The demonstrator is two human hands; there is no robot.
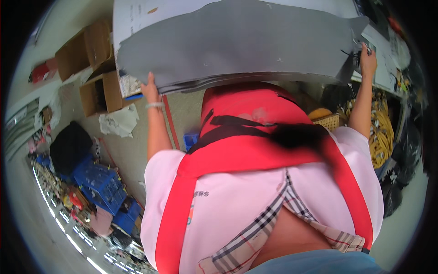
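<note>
A stack of large grey sheets (242, 41) with a wavy outline is held out in front of my body, across the top of the view. My left hand (149, 90), with a pale band on the wrist, grips the stack's lower left edge. My right hand (367, 59) is closed on the stack's right edge, near a notch with dark threads. Both arms are stretched forward. Below the sheets I see my red apron (255, 137) over a pink shirt.
Open cardboard boxes (93, 68) stand on the floor at left, with crumpled white paper (119, 121) beside them. Blue plastic crates (102, 182) and a black bag (70, 144) lie lower left. Yellow cords (381, 132) and black bags sit at right by a table (385, 68).
</note>
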